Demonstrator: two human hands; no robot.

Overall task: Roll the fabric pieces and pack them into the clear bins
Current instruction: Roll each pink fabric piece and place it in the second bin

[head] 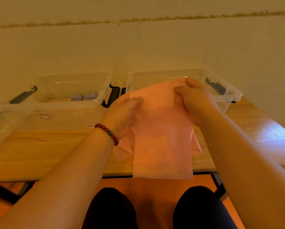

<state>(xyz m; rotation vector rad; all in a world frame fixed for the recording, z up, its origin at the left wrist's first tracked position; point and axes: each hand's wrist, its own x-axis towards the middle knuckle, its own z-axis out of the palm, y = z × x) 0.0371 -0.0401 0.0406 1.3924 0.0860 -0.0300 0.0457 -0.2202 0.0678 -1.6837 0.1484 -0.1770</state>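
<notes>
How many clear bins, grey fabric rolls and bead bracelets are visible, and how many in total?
Clear bins: 2, the left bin and the right bin.
Grey fabric rolls: 2, the left roll and the right roll, both inside the left bin.
Bead bracelets: 1, the red bracelet.
Total: 5.
The pink fabric overlaps in layers; not counted.

Illumination is moderate, with a strong yellow-orange cast across the whole view. A pale bluish-white glare patch lies on the surface at the right, which places the light on that side. The clear bins carry thin highlights along their rims. Focus is soft throughout: the left hand, right hand and pink fabric have smeared edges. Wide-angle distortion bends the stain line on the wall and the near edge of the surface. Shadow beneath the surface is deep.
</notes>
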